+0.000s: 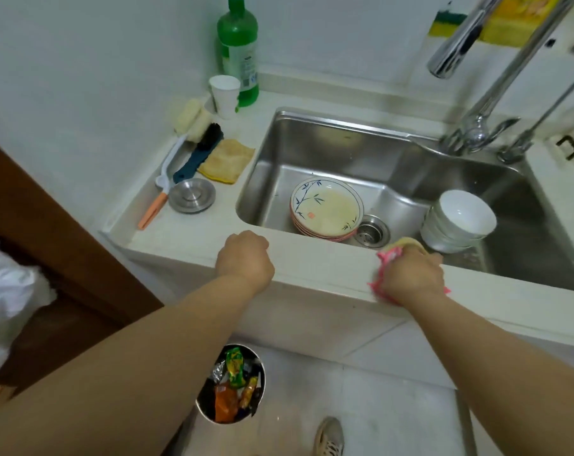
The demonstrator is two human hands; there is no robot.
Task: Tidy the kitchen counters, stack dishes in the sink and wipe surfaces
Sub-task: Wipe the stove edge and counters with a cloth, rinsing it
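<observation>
Left hand [245, 258] fisted, empty, on smooth pale counter edge [315, 258]; right hand [412, 274] gripping frilly pink-yellow cloth [386, 258].

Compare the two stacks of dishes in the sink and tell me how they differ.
The plate stack is shallow and wide, with blue bamboo painting and pinkish rims; the bowl stack is deep, plain white. The top plate holds a yellowish residue; the top bowl looks clean inside. The plates sit left of the drain strainer, the bowls right of it and tilted. Both are nested stacks resting on the floor of the sink.
</observation>
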